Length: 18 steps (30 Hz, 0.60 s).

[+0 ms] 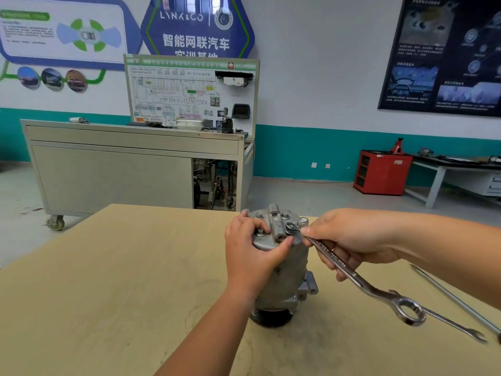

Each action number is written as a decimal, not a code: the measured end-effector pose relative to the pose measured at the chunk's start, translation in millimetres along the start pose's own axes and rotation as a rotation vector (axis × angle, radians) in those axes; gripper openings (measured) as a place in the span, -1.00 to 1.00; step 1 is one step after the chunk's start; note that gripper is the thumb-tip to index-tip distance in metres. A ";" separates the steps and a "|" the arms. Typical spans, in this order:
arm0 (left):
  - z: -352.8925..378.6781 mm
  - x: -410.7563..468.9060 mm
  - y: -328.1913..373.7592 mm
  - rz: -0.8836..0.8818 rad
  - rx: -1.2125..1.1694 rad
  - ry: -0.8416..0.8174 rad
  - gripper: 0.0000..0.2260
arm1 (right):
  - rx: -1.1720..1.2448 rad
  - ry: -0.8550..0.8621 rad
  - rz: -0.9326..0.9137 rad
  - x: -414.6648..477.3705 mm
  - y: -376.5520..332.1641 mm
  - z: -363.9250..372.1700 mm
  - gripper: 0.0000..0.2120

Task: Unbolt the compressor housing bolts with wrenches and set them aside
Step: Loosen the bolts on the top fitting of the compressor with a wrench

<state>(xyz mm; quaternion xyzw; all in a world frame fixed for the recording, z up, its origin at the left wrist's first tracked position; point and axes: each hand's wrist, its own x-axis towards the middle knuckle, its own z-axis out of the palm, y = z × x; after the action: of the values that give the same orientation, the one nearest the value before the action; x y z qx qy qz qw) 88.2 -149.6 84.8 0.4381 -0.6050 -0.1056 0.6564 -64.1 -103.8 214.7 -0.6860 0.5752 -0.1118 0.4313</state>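
Firmly, my left hand clasps the top of the heavy, slick compressor. My right hand grips the stiff wrench, ring on a bolt just past my fingertips; holding farther back should add leverage.

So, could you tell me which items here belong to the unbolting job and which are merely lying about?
In the job: grey metal compressor housing, gripped by the left hand; its hex bolts; silver ring wrench in the right hand, ring on one bolt.
Lying about: silver open-ended spanner and long grey rod on the pale wooden table; red cabinet behind.
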 end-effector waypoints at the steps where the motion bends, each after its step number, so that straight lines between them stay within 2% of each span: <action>1: 0.0 0.3 -0.2 0.001 0.005 0.001 -0.64 | -0.019 -0.006 0.004 0.6 -1.9 -2.4 -0.72; 8: -6.0 2.6 9.5 0.025 0.072 -0.041 -0.66 | -0.413 -0.052 0.063 4.7 -6.7 -21.2 -0.57; 12: -14.2 7.3 15.8 0.103 0.186 -0.238 -0.50 | -0.468 0.014 0.085 9.8 -7.5 -35.5 -0.52; 14: -16.7 9.1 18.3 0.143 0.271 -0.306 -0.57 | -0.550 0.029 0.109 12.2 -8.9 -41.9 -0.50; 18: -18.5 12.3 24.5 0.153 0.350 -0.405 -0.69 | -0.897 0.236 0.071 19.3 -7.4 -52.7 -0.45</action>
<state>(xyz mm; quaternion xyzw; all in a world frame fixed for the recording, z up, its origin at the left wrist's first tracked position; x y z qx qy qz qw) 98.0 -135.1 112.9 0.4679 -0.7644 -0.0350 0.4422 -87.1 -145.5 245.1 -0.7673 0.6349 0.0855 0.0270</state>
